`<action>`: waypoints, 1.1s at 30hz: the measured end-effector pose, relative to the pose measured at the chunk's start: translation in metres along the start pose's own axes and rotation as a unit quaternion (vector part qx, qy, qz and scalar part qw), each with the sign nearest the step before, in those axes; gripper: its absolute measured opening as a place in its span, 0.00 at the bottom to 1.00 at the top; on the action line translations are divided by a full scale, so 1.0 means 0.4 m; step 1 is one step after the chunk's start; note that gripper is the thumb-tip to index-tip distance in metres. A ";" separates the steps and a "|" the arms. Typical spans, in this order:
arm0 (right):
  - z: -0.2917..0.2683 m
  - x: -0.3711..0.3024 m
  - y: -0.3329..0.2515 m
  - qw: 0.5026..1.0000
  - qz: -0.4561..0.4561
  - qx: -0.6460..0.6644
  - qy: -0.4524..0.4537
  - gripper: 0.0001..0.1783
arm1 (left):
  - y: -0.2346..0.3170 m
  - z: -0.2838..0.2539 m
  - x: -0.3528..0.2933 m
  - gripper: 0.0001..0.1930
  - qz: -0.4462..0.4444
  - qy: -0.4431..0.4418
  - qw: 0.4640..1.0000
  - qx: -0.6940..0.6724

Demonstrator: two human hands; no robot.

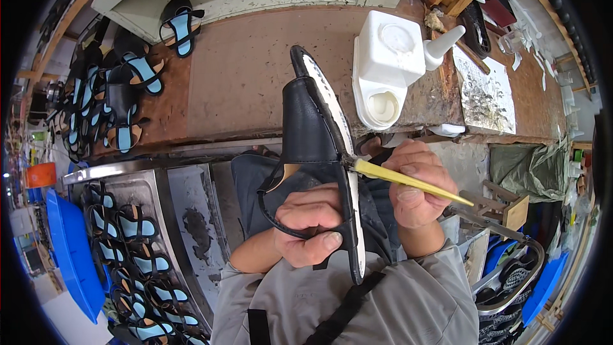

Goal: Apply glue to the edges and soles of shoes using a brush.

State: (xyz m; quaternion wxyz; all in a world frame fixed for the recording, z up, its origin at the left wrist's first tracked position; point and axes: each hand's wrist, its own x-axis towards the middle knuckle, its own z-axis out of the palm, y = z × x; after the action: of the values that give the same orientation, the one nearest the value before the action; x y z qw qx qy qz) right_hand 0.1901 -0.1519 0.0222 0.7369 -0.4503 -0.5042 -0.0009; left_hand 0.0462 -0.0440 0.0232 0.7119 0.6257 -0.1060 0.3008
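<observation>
A black sandal upper stands on edge in front of me, with its pale underside turned to the right. My left hand is closed around its heel end, the fingers passing through the strap. Between the thumb and fingers of my right hand is a yellow-handled brush. The brush's tip touches the edge of the underside near the middle of the sandal. On the bench, beyond my right hand, stands a white plastic glue pot with a small round opening at its near end.
The brown workbench spans the far side. Several black sandals with light-blue insoles are heaped at its left, and more lie on a metal rack at lower left. A stained paper sheet lies at right. A wire basket holds soles.
</observation>
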 end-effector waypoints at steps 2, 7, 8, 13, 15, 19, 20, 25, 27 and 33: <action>0.001 -0.011 -0.021 1.000 -0.010 -0.008 -0.005 0.11 | 0.014 0.008 -0.008 0.06 0.007 -0.006 1.000 -0.003; -0.002 -0.033 -0.077 0.999 -0.024 -0.023 -0.026 0.12 | 0.036 0.036 -0.026 0.06 0.027 -0.004 1.000 -0.009; -0.001 -0.041 -0.084 0.999 -0.023 -0.017 -0.022 0.11 | 0.041 0.041 -0.031 0.06 0.029 -0.003 1.000 -0.009; -0.009 -0.068 -0.125 0.999 -0.020 -0.013 -0.025 0.10 | 0.051 0.061 -0.050 0.06 0.032 -0.001 0.999 0.000; -0.010 -0.080 -0.136 1.000 -0.016 -0.005 -0.022 0.10 | 0.058 0.067 -0.054 0.07 0.033 0.000 0.999 0.003; -0.018 -0.099 -0.158 0.999 -0.010 -0.003 -0.031 0.10 | 0.069 0.080 -0.059 0.06 0.042 0.008 0.999 0.008; -0.017 -0.102 -0.163 1.000 -0.004 0.006 -0.030 0.10 | 0.072 0.080 -0.062 0.06 0.041 0.009 0.999 0.009; -0.035 -0.117 -0.190 0.999 0.004 0.018 -0.045 0.09 | 0.077 0.089 -0.071 0.06 0.035 0.014 0.999 0.030; -0.046 -0.122 -0.198 0.997 0.040 0.036 -0.049 0.09 | 0.071 0.093 -0.075 0.07 0.037 0.020 0.999 0.028; -0.033 -0.131 -0.208 0.998 0.025 0.035 -0.052 0.10 | 0.062 0.098 -0.089 0.08 0.032 0.054 0.998 0.009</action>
State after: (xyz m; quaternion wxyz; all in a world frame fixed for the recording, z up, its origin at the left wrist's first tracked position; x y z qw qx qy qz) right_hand 0.1361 -0.2340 0.0371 0.7247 -0.4361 -0.5302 0.0588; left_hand 0.0127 -0.0913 0.0324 0.7010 0.6110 -0.0854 0.3577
